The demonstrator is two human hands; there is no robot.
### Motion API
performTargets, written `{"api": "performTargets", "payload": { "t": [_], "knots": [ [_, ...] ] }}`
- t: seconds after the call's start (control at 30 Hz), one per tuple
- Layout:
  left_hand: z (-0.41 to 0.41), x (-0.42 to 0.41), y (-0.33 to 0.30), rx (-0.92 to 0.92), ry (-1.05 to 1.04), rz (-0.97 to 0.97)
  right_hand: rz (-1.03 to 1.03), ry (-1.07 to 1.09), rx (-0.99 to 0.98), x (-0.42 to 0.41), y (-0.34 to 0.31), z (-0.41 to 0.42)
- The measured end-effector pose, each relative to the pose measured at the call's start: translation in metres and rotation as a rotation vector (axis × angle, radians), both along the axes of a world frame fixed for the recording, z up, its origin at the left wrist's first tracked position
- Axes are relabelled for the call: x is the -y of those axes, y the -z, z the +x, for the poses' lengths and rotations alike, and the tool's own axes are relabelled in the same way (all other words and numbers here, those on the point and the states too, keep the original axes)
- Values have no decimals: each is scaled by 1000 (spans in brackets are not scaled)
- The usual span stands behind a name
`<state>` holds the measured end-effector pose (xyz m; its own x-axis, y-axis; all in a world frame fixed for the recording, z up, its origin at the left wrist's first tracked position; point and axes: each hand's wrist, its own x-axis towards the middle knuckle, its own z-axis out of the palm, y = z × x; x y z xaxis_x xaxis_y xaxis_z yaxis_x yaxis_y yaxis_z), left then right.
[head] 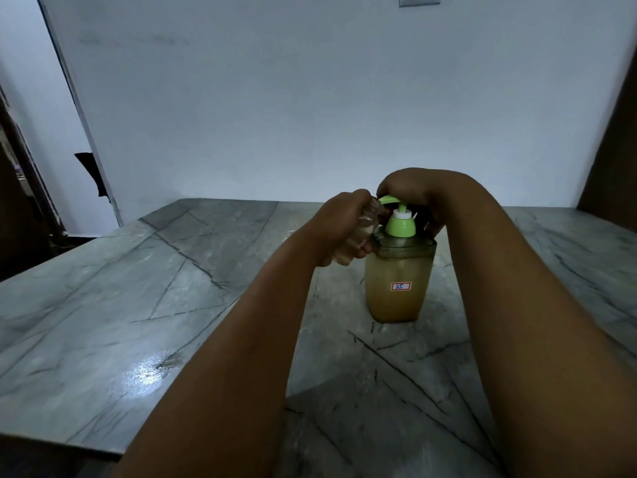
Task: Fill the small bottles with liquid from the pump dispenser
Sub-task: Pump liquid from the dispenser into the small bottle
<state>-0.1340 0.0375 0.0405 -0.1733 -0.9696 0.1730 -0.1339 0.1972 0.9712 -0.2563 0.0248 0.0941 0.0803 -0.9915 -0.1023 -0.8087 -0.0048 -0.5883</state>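
Pressing the green pump head (391,200), the right hand (410,191) curls over it; the left hand (339,225) grips a clear small bottle (348,243) at the spout beside the pump dispenser (398,288), whose red-bordered label (401,286) reads "35".

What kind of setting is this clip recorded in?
Probably a home interior, perhaps a kitchen or utility counter: a grey marble-look slab, a plain white wall with a switch plate, and a doorway at left.

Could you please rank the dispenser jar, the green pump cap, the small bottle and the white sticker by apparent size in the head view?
1. dispenser jar
2. small bottle, partly hidden by the left hand, so unsure against
3. green pump cap
4. white sticker
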Motion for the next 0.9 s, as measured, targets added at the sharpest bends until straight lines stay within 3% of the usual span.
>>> {"api": "performTargets", "payload": {
  "t": [0.1, 0.27, 0.53, 0.9],
  "knots": [
    [2, 0, 0, -3, -5, 4, -2, 28, 27, 3, 1, 0],
    [3, 0, -1, 19, 8, 13, 111, 49, 257, 8, -3, -8],
    [4, 2, -1, 36, 20, 12, -58, 2, 75, -5, -8, 4],
    [2, 4, 1, 10, 29, -4, -97, -86, -84, -4, -3, 5]
  ]
}}
